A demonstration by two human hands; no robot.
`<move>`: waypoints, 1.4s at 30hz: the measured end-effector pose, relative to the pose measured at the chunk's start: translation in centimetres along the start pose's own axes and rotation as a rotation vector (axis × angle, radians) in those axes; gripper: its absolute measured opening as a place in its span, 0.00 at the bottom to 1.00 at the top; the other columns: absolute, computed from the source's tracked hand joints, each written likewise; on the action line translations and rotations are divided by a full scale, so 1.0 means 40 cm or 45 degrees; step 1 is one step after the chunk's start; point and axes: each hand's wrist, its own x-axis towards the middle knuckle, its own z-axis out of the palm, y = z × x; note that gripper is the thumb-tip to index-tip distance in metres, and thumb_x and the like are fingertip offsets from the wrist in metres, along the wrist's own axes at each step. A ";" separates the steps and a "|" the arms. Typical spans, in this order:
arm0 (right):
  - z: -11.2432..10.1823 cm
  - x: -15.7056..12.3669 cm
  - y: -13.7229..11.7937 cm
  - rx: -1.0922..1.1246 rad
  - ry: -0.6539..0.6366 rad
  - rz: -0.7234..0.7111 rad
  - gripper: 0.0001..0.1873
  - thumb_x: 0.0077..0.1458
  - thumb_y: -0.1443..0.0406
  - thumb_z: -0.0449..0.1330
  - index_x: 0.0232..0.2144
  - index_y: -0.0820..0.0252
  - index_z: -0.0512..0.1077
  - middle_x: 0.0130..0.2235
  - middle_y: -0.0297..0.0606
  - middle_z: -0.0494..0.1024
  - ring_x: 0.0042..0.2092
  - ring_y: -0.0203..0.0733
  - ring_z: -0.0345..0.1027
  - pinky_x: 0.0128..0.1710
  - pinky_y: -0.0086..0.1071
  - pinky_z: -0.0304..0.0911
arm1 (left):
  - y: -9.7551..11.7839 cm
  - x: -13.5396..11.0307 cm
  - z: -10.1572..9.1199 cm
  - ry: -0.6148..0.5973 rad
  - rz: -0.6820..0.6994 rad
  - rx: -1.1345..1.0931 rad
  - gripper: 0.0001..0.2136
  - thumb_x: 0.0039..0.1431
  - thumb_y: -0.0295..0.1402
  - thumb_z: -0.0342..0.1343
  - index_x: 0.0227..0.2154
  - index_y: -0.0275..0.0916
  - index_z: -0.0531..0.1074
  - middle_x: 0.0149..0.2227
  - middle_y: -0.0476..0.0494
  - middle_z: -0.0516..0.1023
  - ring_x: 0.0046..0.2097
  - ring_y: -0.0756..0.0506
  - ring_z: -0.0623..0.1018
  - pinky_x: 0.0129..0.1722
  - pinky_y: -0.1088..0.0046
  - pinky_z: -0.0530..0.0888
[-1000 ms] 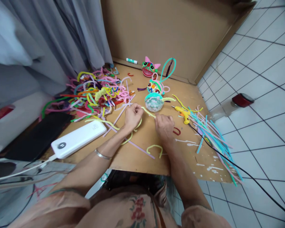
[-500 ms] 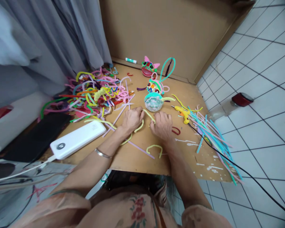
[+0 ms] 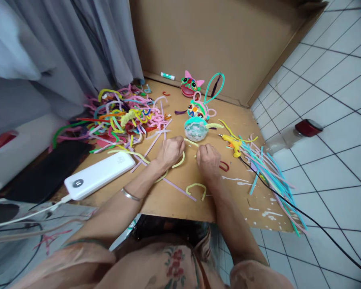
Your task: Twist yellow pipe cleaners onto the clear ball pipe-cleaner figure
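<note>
My left hand (image 3: 170,151) and my right hand (image 3: 208,159) are both closed on one pale yellow pipe cleaner (image 3: 190,141), which bridges the gap between them and curls down under the left hand. They work over a brown cardboard board (image 3: 180,192). Just beyond the hands sits a round teal-rimmed clear ball (image 3: 195,129). A bent yellow pipe cleaner piece (image 3: 195,188) lies below my right wrist, and a small red hook (image 3: 224,165) lies to its right.
A tangled heap of coloured pipe cleaners (image 3: 123,116) fills the left. Two pipe-cleaner figures (image 3: 190,86) stand at the back. A yellow glue gun (image 3: 232,143) with a black cord, straight pipe cleaners (image 3: 267,168), a white power bank (image 3: 99,175) and a red-lidded jar (image 3: 307,127) are nearby.
Both hands have shifted slightly and bent the yellow pipe cleaner; its straight stretch between them is now a short arc, with the right hand pinching its end.
</note>
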 end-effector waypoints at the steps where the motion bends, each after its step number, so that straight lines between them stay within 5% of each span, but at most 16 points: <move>1: 0.002 0.001 -0.002 0.099 0.020 0.073 0.11 0.56 0.70 0.51 0.24 0.60 0.68 0.25 0.37 0.67 0.28 0.38 0.57 0.30 0.32 0.50 | 0.006 -0.003 0.003 0.016 0.017 -0.057 0.13 0.60 0.30 0.44 0.23 0.37 0.69 0.25 0.41 0.74 0.27 0.47 0.70 0.30 0.71 0.61; 7: -0.005 0.024 -0.030 1.016 0.329 0.918 0.09 0.51 0.62 0.53 0.25 0.60 0.69 0.19 0.27 0.64 0.21 0.32 0.55 0.23 0.27 0.53 | 0.059 -0.026 0.037 0.278 -0.004 -0.682 0.16 0.60 0.32 0.45 0.16 0.38 0.59 0.17 0.54 0.54 0.22 0.53 0.58 0.25 0.76 0.57; 10: -0.010 0.035 -0.037 1.234 0.398 1.123 0.10 0.47 0.59 0.56 0.25 0.61 0.69 0.17 0.25 0.63 0.20 0.30 0.55 0.20 0.26 0.52 | 0.071 -0.032 0.052 0.331 0.081 -0.743 0.16 0.61 0.34 0.47 0.17 0.37 0.60 0.18 0.55 0.54 0.22 0.54 0.56 0.25 0.76 0.56; 27: 0.008 0.021 -0.029 0.951 0.413 1.011 0.09 0.48 0.61 0.54 0.22 0.60 0.68 0.20 0.28 0.66 0.23 0.32 0.58 0.27 0.28 0.57 | 0.046 -0.025 0.062 0.706 0.630 -0.149 0.15 0.62 0.27 0.47 0.19 0.38 0.61 0.17 0.53 0.62 0.20 0.54 0.62 0.23 0.76 0.56; 35: 0.007 0.006 -0.060 0.681 0.401 0.790 0.07 0.57 0.64 0.49 0.27 0.56 0.62 0.29 0.34 0.67 0.32 0.37 0.62 0.34 0.31 0.60 | 0.052 -0.023 0.073 0.624 0.498 -0.266 0.17 0.64 0.31 0.48 0.17 0.37 0.63 0.17 0.52 0.63 0.20 0.54 0.61 0.23 0.74 0.55; 42: 0.023 0.003 -0.068 0.430 0.339 0.739 0.08 0.59 0.65 0.45 0.26 0.53 0.54 0.26 0.31 0.63 0.29 0.39 0.59 0.31 0.31 0.54 | 0.076 -0.020 0.065 0.464 0.081 -0.917 0.16 0.63 0.42 0.50 0.27 0.36 0.74 0.20 0.51 0.69 0.23 0.53 0.66 0.26 0.77 0.64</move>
